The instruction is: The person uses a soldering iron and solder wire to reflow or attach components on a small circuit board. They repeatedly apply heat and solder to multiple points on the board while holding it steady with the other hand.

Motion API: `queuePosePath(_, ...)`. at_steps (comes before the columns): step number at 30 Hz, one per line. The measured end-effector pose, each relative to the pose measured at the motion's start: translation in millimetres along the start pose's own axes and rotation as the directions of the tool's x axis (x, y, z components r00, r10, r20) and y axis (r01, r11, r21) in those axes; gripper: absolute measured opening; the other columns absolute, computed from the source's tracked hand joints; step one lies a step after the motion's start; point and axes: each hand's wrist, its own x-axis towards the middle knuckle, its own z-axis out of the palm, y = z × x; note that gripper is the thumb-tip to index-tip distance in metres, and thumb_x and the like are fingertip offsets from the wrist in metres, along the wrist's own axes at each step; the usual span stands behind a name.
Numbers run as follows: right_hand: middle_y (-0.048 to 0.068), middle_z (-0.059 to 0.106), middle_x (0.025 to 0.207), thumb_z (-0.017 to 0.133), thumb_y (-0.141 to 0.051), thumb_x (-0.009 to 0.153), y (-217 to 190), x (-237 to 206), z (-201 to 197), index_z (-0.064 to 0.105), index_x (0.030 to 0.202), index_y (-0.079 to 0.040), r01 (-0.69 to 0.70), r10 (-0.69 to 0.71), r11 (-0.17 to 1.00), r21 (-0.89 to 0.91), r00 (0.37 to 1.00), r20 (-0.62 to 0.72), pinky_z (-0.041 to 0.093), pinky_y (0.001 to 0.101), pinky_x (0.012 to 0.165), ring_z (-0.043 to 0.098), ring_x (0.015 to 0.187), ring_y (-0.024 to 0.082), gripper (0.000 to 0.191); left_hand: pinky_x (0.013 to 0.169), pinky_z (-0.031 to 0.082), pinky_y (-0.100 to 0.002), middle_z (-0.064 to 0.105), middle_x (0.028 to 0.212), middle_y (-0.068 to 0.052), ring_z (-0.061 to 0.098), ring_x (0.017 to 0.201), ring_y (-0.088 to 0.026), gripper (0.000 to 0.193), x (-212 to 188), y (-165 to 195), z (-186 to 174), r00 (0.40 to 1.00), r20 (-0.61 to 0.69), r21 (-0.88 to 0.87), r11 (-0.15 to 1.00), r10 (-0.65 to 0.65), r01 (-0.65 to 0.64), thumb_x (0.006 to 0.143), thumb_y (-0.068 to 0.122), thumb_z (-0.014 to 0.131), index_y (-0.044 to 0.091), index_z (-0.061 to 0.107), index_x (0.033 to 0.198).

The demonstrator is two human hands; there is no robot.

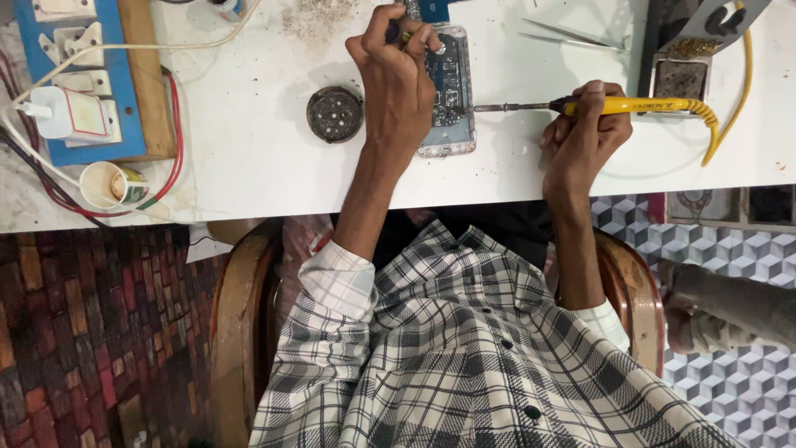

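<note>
Head view, looking down over a checked shirt [464, 365] at a white desk [249, 149]. Opened phone [450, 91], back cover off, circuit board exposed, lies flat on the desk near its front edge. Left hand [396, 79] rests over the phone's left side, fingers closed around a small dark tool [396, 33] at the phone's upper end. Right hand [584, 133] closed around the yellow handle of a soldering iron [613, 105]; iron lies roughly level, its metal tip touching the board at the phone's right edge. Yellow cord runs off the handle to the right. Round dark tin [335, 114] sits just left of the left hand. Tweezers [572, 35] lie beyond the iron. Blue socket board [79, 79] with a white charger and a paper cup [112, 184] sit at far left.
</note>
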Motion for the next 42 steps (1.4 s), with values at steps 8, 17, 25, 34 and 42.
queuePosePath(8,0.002,0.046,0.069,0.058,-0.031,0.117,-4.2,-1.2,0.3,0.051,0.098,-0.005,-0.019,0.019,0.999,0.034,1.000,-0.007,0.042,0.0289,0.048,0.045,0.051,0.010,0.033,0.106,0.030,-0.040,0.070,0.096,0.005,0.064,0.091,-0.009,0.034,1.5,2.7,0.3,1.000,-0.020,-0.025,1.000,0.001,-0.001,0.115,0.008,0.048,0.013,0.026,0.141)
queuePosePath(17,0.002,0.047,0.070,0.057,-0.033,0.117,-3.5,2.2,0.4,0.052,0.099,-0.005,0.013,-0.012,1.000,-0.013,0.999,0.044,0.046,0.0298,0.048,0.048,0.052,0.010,0.034,0.106,0.030,-0.041,0.071,0.095,0.004,0.065,0.090,-0.009,0.036,1.6,-1.1,4.0,1.000,-0.005,-0.022,1.000,-0.012,0.012,0.114,0.005,0.048,0.013,0.025,0.141)
queuePosePath(25,0.002,0.047,0.073,0.057,-0.031,0.119,-2.5,1.2,1.7,0.050,0.100,-0.005,-0.017,0.017,1.000,-0.004,1.000,-0.008,0.045,0.0297,0.050,0.045,0.054,0.010,0.033,0.104,0.030,-0.041,0.072,0.095,0.005,0.060,0.087,-0.011,0.036,1.0,-1.3,3.1,0.999,0.018,0.024,0.999,-0.032,0.032,0.115,0.008,0.049,0.012,0.025,0.142)
queuePosePath(34,0.002,0.047,0.069,0.057,-0.033,0.117,-2.3,3.8,0.9,0.050,0.098,-0.005,-0.002,0.002,1.000,0.032,1.000,0.000,0.043,0.0296,0.048,0.046,0.052,0.011,0.035,0.104,0.028,-0.042,0.072,0.096,0.005,0.061,0.087,-0.009,0.036,3.2,0.7,3.3,1.000,0.009,0.032,0.999,-0.009,0.008,0.114,0.006,0.048,0.012,0.024,0.141)
queuePosePath(42,0.001,0.045,0.070,0.056,-0.033,0.118,-0.4,2.9,-1.9,0.050,0.099,-0.006,-0.001,0.000,1.000,0.024,1.000,0.016,0.044,0.0287,0.047,0.044,0.050,0.009,0.034,0.105,0.029,-0.042,0.072,0.093,0.006,0.062,0.085,-0.009,0.034,2.8,2.1,3.2,1.000,0.001,-0.002,1.000,-0.030,0.030,0.115,0.008,0.047,0.014,0.026,0.140)
